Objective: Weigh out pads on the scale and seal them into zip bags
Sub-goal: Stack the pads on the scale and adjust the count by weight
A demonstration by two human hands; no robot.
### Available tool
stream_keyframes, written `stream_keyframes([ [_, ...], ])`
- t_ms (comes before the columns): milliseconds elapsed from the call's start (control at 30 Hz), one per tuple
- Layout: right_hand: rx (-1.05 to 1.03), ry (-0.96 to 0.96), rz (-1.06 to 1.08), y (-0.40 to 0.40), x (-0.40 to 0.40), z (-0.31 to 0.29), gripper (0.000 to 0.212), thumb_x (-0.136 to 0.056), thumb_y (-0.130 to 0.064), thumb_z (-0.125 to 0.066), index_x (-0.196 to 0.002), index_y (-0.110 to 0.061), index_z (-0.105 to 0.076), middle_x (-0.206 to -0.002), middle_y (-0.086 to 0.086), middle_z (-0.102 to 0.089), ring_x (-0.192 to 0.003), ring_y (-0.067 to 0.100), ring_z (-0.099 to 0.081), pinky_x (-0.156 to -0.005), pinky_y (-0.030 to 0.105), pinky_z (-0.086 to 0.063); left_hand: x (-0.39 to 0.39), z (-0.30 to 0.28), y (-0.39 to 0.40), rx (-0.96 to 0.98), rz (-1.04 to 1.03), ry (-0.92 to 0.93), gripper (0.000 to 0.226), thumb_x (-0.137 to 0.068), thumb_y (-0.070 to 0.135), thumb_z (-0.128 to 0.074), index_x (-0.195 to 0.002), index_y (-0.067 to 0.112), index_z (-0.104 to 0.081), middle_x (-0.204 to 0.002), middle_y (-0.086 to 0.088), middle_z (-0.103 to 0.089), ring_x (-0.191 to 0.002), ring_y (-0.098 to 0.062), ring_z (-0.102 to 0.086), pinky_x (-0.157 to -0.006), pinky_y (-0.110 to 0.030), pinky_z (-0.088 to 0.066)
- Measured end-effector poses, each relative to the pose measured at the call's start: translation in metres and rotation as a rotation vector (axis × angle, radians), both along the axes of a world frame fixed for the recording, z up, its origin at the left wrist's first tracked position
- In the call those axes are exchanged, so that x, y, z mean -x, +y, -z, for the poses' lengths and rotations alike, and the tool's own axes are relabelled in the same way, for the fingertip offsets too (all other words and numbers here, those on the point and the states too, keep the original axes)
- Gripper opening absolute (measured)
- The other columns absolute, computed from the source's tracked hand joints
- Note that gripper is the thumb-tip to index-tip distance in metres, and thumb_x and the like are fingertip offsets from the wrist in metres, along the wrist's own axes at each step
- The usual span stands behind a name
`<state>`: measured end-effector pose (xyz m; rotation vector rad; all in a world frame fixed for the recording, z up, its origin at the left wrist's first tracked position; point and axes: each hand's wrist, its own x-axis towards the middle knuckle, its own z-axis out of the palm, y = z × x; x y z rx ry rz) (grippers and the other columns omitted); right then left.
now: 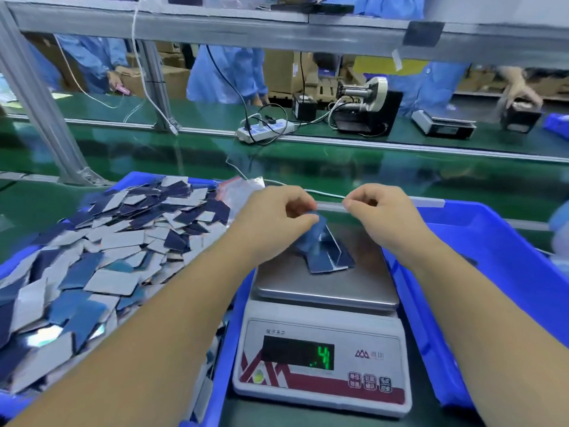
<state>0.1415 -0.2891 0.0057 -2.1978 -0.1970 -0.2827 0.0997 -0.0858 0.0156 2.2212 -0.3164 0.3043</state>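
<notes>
my left hand point(277, 215) and right hand point(380, 211) each pinch one end of the bag's point(323, 245) top, in the middle of the frame, hands a little apart. the bag, with pads point(331, 261) inside, rests on the scale point(326, 306) pan. to seal well, i think i must keep the top strip straight and press along it from one end to the other — no gap. the display point(298, 352) shows digits, partly unclear. loose pads fill the bin point(135, 180) at left.
</notes>
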Motion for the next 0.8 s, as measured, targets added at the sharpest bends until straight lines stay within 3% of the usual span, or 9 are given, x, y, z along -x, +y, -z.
stream_keyframes([
  [100,0.038,0.01,-0.015,0.002,0.001,0.001,0.018,-0.09,-0.028,-0.064,-0.073,-0.027,-0.068,-0.057,-0.023,-0.058,-0.051,-0.004,-0.048,-0.051,0.02,-0.034,0.003,0.001,0.004,-0.174,-0.008,0.019,0.014,-0.092,0.034,-0.068,-0.1,0.025,-0.076,-0.099,0.015,-0.072,-0.098,-0.002,-0.061,-0.092,-0.023,-0.046],
  [200,0.042,0.018,-0.028,0.001,0.001,0.001,0.017,-0.09,-0.027,-0.064,-0.075,-0.025,-0.069,-0.057,-0.022,-0.059,-0.05,-0.004,-0.048,-0.046,0.012,-0.035,0.004,0.0,0.007,-0.215,-0.019,0.013,0.02,-0.096,0.036,-0.062,-0.106,0.026,-0.076,-0.11,0.012,-0.072,-0.107,-0.008,-0.06,-0.094,-0.024,-0.044],
  [267,0.056,0.022,-0.035,0.0,0.001,0.0,0.016,-0.09,-0.027,-0.064,-0.075,-0.025,-0.07,-0.058,-0.021,-0.06,-0.05,-0.004,-0.048,-0.045,0.011,-0.035,0.005,0.002,0.011,-0.165,-0.045,0.006,0.021,-0.096,0.031,-0.062,-0.112,0.026,-0.075,-0.108,0.015,-0.07,-0.103,-0.002,-0.058,-0.083,-0.006,-0.039],
  [333,0.07,0.029,-0.034,-0.001,0.002,-0.001,0.016,-0.089,-0.028,-0.065,-0.074,-0.026,-0.07,-0.06,-0.02,-0.062,-0.051,-0.004,-0.049,-0.051,0.018,-0.037,0.005,0.004,0.015,-0.128,-0.068,0.015,0.021,-0.097,0.027,-0.061,-0.113,0.026,-0.075,-0.102,0.018,-0.067,-0.097,0.003,-0.056,-0.074,0.006,-0.032],
  [467,0.076,0.04,-0.021,-0.003,0.003,-0.004,0.016,-0.089,-0.03,-0.065,-0.074,-0.028,-0.07,-0.063,-0.02,-0.063,-0.052,-0.005,-0.049,-0.055,0.023,-0.037,0.005,0.008,0.019,-0.033,-0.086,0.02,0.016,-0.096,0.023,-0.061,-0.101,0.028,-0.076,-0.088,0.028,-0.064,-0.082,0.013,-0.057,-0.066,0.005,-0.036],
  [633,0.083,0.049,-0.028,-0.005,0.004,-0.006,0.016,-0.09,-0.029,-0.064,-0.075,-0.027,-0.07,-0.055,-0.024,-0.057,-0.048,-0.005,-0.047,-0.049,0.017,-0.035,0.004,0.009,0.021,0.024,-0.094,-0.022,0.022,-0.095,0.022,-0.061,-0.081,0.037,-0.07,-0.082,0.029,-0.064,-0.081,0.019,-0.053,-0.068,0.003,-0.035],
  [800,0.109,0.035,-0.046,-0.004,0.007,-0.008,0.016,-0.089,-0.03,-0.066,-0.074,-0.027,-0.069,-0.053,-0.022,-0.055,-0.05,-0.005,-0.047,-0.054,0.023,-0.038,0.003,0.012,0.021,0.015,-0.091,-0.024,0.018,-0.095,0.022,-0.061,-0.087,0.031,-0.074,-0.083,0.027,-0.065,-0.078,0.019,-0.054,-0.064,0.003,-0.036],
])
